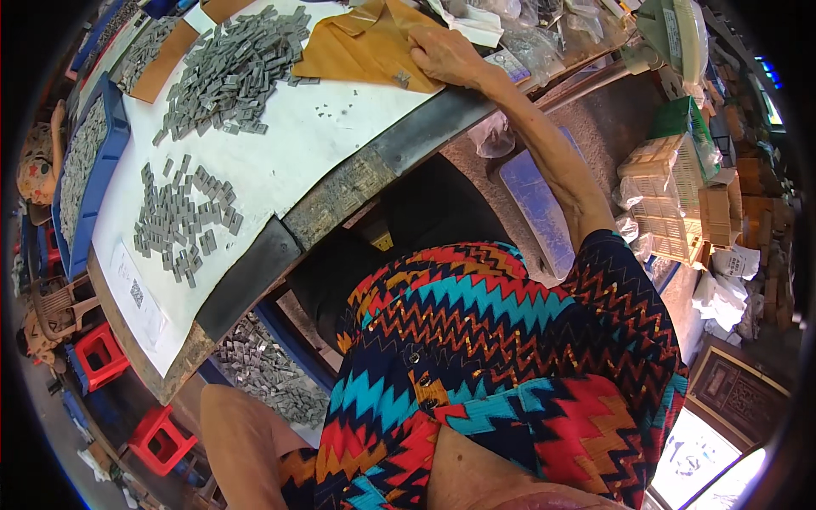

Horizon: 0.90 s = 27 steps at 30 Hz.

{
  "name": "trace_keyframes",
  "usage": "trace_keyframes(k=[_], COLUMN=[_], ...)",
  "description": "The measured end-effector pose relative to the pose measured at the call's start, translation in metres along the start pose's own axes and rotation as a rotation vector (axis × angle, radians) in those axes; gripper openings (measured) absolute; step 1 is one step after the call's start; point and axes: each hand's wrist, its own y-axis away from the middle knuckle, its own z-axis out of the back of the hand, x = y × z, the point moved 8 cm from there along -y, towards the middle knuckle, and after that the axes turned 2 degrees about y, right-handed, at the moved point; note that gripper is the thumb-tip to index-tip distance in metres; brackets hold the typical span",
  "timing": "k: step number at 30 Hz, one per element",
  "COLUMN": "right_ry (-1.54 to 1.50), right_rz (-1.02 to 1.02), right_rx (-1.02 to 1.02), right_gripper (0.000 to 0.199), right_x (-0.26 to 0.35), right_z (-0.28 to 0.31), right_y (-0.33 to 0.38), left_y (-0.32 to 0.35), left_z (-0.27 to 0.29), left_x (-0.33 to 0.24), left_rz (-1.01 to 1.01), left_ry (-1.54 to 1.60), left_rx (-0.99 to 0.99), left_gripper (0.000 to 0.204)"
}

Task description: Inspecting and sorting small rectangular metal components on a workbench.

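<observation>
My right hand (446, 55) is at the far side of the table, fingers curled and closed on the right edge of a yellow-brown sheet (348, 47). The sheet looks creased, with a folded part towards its far end. Close to my fingers, a little cluster of small grey bits (402, 79) lies on it. Left of the sheet rises a big heap of small grey rectangular metal-looking pieces (234, 72). Nearer me, a looser group of similar pieces (183, 217) is spread over the white table covering (263, 170). My left arm (242, 450) shows at the lower edge; its hand is out of sight.
A blue tray (110, 140) full of grey pieces stands at the table's left. More pieces (268, 365) fill a container below the near edge. Red stools (161, 440) are on the left, a pale plastic crate (659, 191) on the right. Plastic bags (531, 42) lie beyond my right hand.
</observation>
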Motion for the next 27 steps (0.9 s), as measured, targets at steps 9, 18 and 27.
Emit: trace_keyframes(k=[9,18,27], right_ry=[-0.029,-0.061,-0.901], right_rz=[0.029,0.09,-0.398], right_rx=[0.101,0.013,0.161], right_gripper=[0.018,0.019,0.015], right_x=[0.001,0.007,-0.015], right_z=[0.006,0.005,0.013], right_y=[0.004,-0.001,0.011], left_y=[0.009,0.009,0.032], left_z=[-0.002,0.009,0.048], left_x=[-0.004,-0.015,0.108], left_rz=[-0.192,-0.322,0.437], left_ry=[0.177,0.268,-0.545], left_rx=[-0.092,-0.204,-0.449], left_gripper=[0.014,0.016,0.019])
